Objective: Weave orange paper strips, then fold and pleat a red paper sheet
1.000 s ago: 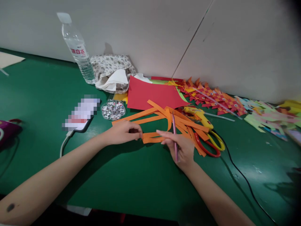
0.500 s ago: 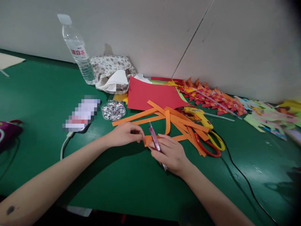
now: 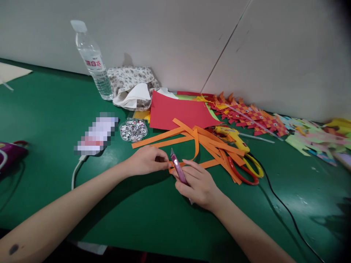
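My left hand is closed, thumb and fingertips pinching the end of an orange paper strip. That strip curves down from the loose pile and runs behind my right fingers. In my right hand lies a pink utility knife, its blade tip pointing up and away, close to my left fingertips. The right fingers also sit against the strip's end, partly hiding it. Beyond both hands several more orange paper strips overlap on the green table.
Right of the strips lie scissors with red and yellow handles and a yellow glue gun with a black cord. Behind are red paper, woven paper fish and a water bottle. A phone and a case of googly eyes stand left.
The strip between my hands now bends in a curve and shows more edge-on. My right hand and the knife have tilted slightly. The whole view has shifted a little.
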Demonstrator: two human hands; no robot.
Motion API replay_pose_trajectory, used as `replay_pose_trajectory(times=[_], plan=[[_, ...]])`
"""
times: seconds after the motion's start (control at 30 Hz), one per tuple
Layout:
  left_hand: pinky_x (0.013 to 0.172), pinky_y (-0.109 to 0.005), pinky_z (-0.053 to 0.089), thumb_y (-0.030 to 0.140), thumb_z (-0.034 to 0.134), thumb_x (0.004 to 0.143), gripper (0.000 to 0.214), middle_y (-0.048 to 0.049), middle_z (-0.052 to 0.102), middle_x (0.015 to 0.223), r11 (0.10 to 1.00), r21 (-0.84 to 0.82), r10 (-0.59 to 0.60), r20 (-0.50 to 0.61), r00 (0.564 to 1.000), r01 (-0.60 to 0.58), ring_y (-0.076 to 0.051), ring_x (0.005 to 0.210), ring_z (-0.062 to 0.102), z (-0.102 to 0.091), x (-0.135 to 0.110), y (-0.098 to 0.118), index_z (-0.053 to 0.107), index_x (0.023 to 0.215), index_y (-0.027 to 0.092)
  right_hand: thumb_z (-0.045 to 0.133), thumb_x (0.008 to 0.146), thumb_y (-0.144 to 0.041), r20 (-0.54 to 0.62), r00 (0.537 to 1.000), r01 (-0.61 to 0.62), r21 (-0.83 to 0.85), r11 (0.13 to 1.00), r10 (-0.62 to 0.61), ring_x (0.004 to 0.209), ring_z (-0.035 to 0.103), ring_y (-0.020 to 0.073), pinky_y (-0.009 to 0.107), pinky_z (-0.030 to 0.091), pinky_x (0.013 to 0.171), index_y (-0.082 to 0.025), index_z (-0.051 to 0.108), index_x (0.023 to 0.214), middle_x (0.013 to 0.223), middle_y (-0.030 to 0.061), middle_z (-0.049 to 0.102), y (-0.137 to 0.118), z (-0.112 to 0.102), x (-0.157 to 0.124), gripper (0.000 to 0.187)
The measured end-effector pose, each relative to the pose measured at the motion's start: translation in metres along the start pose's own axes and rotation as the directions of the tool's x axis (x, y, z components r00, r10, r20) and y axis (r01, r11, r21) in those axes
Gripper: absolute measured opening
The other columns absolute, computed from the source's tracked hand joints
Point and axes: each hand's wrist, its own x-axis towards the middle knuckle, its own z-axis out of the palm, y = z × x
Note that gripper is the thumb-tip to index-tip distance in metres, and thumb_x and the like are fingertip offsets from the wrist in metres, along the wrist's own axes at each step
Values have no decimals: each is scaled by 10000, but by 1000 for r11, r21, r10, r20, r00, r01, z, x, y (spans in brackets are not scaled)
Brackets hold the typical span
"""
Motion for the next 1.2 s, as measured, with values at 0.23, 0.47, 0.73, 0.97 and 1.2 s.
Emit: replay_pose_trajectory(times=[0.23,0.47,0.73,0.97,1.2], plan=[[519,-213,336,373,539,828,256,10,660,685,998,-50,-33,-30,999,32,-109,585,543,1,1,0,695,782,176,552,836,-56,15,1000,1,61,998,-2,792,655,130,409,487,992,-212,587,706,737,-2,700,-1,0,1,207],[507,-207,334,368,548,838,235,28,616,645,998,-60,-20,-58,998,16,-99,565,520,0,-1,2,644,734,180,581,815,-35,-89,996,11,84,996,-4,770,652,139,371,541,896,-197,593,730,710,16,690,1,-1,2,183],[545,-200,410,405,501,901,275,17,590,636,936,-352,-97,-269,958,-4,-96,581,545,-2,5,-3,579,795,164,460,900,-146,83,984,-171,138,976,160,699,637,125,274,534,859,-250,656,783,684,-19,663,1,-1,-8,251],[530,-190,426,372,476,914,232,21,571,643,899,-436,-144,-388,910,-44,-84,545,506,-10,7,-1,550,842,165,499,887,-119,0,997,-79,149,986,79,941,666,161,325,537,853,-193,620,931,1088,98,713,4,-6,-2,149],[569,-204,415,363,455,942,267,4,638,694,991,-111,54,-136,989,-70,-100,595,544,-8,-1,10,633,879,173,650,782,-97,-197,965,-153,120,981,175,1105,636,209,390,558,874,-221,508,1111,1269,151,627,7,-9,-10,379]])
